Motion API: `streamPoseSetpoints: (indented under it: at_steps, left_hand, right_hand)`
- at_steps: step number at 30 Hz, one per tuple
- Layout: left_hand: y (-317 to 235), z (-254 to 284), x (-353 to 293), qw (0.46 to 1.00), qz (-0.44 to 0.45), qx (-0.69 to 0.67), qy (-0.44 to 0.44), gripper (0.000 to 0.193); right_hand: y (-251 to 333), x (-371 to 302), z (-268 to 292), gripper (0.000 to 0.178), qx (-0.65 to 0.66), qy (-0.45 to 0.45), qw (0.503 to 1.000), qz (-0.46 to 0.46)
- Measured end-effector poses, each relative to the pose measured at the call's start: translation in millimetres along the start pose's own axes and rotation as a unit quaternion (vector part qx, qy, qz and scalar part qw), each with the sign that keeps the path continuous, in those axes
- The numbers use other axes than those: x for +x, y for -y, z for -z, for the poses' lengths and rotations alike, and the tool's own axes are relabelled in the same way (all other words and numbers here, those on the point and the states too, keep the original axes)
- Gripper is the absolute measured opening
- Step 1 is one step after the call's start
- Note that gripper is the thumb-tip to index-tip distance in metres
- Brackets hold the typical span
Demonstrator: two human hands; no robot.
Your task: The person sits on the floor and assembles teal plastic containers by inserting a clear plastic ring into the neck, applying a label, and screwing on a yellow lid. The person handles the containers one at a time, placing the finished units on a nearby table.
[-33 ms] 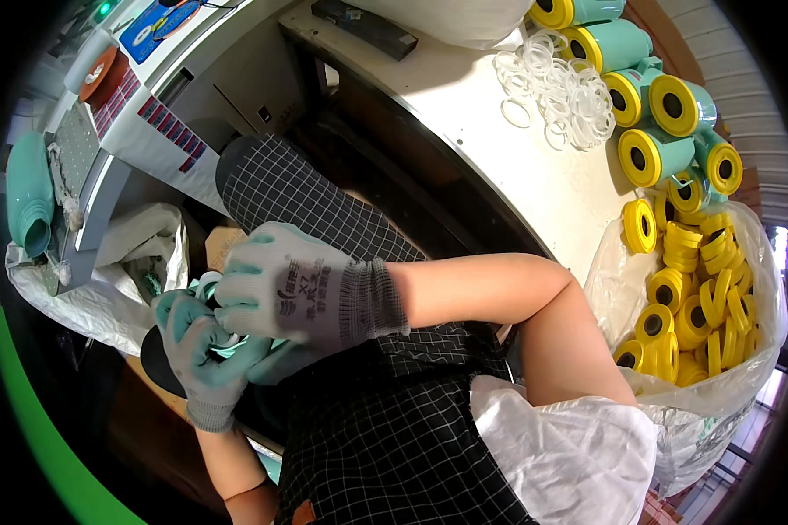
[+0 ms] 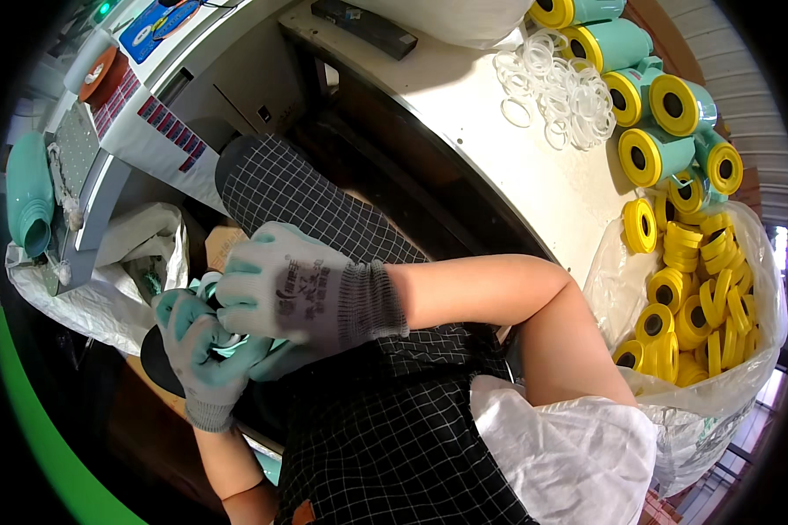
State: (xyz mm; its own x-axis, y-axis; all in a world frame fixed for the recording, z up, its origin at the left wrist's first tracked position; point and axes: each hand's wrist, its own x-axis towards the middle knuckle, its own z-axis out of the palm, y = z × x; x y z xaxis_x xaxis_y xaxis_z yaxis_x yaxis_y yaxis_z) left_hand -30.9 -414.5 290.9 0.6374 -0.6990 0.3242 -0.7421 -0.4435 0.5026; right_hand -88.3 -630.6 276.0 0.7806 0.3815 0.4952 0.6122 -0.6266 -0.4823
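Step in hand, as I judge it: both gloved hands work a small teal-and-white roll (image 2: 236, 343) over the lap at about 8 o'clock, the left hand (image 2: 203, 350) curled under it in a grip, the right hand (image 2: 293, 289) closed over the top. The next move likely calls for a firm hold while the fingers turn or seat it. The right hand hides most of the roll; its exact shape is unclear.
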Motion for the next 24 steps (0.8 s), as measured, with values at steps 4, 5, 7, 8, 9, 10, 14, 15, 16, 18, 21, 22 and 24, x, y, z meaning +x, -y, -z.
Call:
streamPoseSetpoints:
  at_steps: [4,5,7,8,9,10,14,15,16,18,21,22,24]
  left_hand:
    - [-7.8,9.6,10.3,0.986,-0.109,0.118,0.036,0.035]
    - [-7.2,11.9,12.5,0.984,-0.109,0.134,0.034,0.033]
    - [-7.6,16.5,14.7,0.985,-0.091,0.143,0.030,0.029]
    - [-9.0,17.8,18.5,0.988,-0.075,0.133,0.028,0.028]
    - [-10.5,19.4,19.6,0.990,-0.057,0.126,0.024,0.028]
    - [-11.4,20.2,18.7,0.992,-0.028,0.118,0.036,0.026]
    - [-17.6,29.6,25.9,0.981,0.030,0.158,0.109,0.023]
    - [-19.0,31.5,29.2,0.973,0.034,0.186,0.134,0.022]
    - [-14.0,38.7,29.6,0.960,0.004,0.234,0.153,0.026]
    - [-17.9,46.3,40.0,0.950,-0.028,0.252,0.182,0.027]
    - [-30.0,52.3,68.6,0.932,-0.034,0.289,0.217,0.024]
    - [-29.0,53.3,76.2,0.928,-0.047,0.296,0.220,0.020]
    - [-17.3,54.9,78.2,0.924,-0.070,0.276,0.255,0.019]
  right_hand:
    - [3.6,-1.5,-4.5,0.047,0.042,0.041,0.997,-0.056]
    - [2.7,-3.1,-8.6,0.047,0.064,0.026,0.996,-0.064]
    - [4.5,-3.3,-20.2,0.048,0.037,0.020,0.996,-0.082]
    - [5.3,-4.0,-25.1,0.049,0.023,0.017,0.995,-0.092]
    - [6.1,-4.5,-29.6,0.050,0.025,-0.001,0.996,-0.086]
    - [6.6,-5.5,-33.5,0.051,0.028,-0.019,0.996,-0.080]
    - [3.9,0.7,-36.5,0.043,0.025,-0.017,0.998,-0.047]
    - [3.8,-2.8,-34.3,0.040,0.030,-0.022,0.998,-0.047]
    - [2.7,-2.6,-33.1,0.037,0.039,-0.029,0.998,-0.030]
    - [1.3,-5.9,-50.0,0.030,-0.027,-0.035,0.999,0.008]
    - [7.1,0.5,-28.7,0.027,-0.087,0.014,0.996,0.009]
    - [9.2,6.4,-19.7,0.026,-0.044,0.027,0.999,-0.014]
    - [10.9,14.2,-14.3,0.028,0.018,0.046,0.998,-0.034]
